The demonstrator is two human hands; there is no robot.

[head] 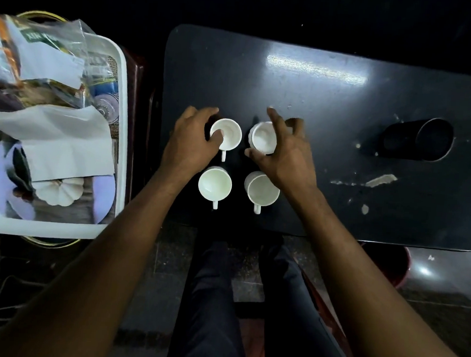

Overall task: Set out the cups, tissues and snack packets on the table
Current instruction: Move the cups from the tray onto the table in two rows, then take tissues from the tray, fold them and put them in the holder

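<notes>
With four white cups grouped on the dark desk [317, 106], steady the far left cup [226, 134] pinched by the left hand [192, 144] and the far right cup [262, 138] under the right hand's [286, 156] spread fingers, keeping rows even.

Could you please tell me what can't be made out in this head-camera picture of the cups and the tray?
- Far right cup: its handle and right side are hidden by the right hand.
- Far left cup: the left hand covers its left rim, so the grip is unclear.
- Snack packets in the white tray: overlapping and cut by the left edge; count and labels unreadable.
- Dark cylinder: too dim to identify.
</notes>
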